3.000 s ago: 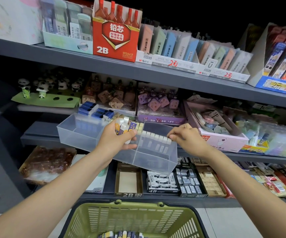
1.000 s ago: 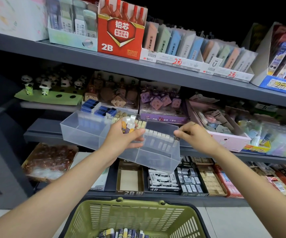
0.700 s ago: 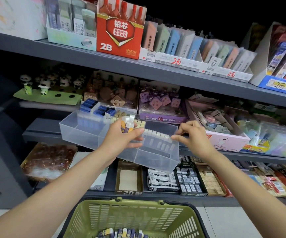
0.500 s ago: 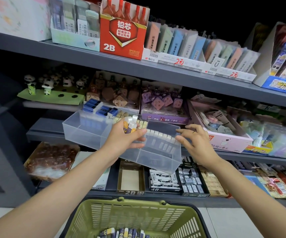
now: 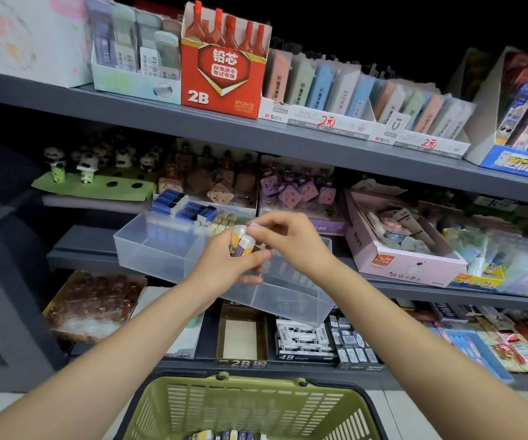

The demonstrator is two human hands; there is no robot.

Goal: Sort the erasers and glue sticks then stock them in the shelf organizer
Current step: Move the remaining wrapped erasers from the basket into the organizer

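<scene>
Two glue sticks (image 5: pixel 241 244) sit in left hand's (image 5: pixel 224 265) grip; right hand (image 5: pixel 288 242) pinches one's cap.

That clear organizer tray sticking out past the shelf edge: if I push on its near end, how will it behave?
The clear organizer tray probably tips easily: its near corner overhangs the shelf unsupported. It looks thin-walled plastic, so likely light and apt to slide. Most stock, such as the blue erasers, sits toward the back, which may steady it somewhat.
</scene>
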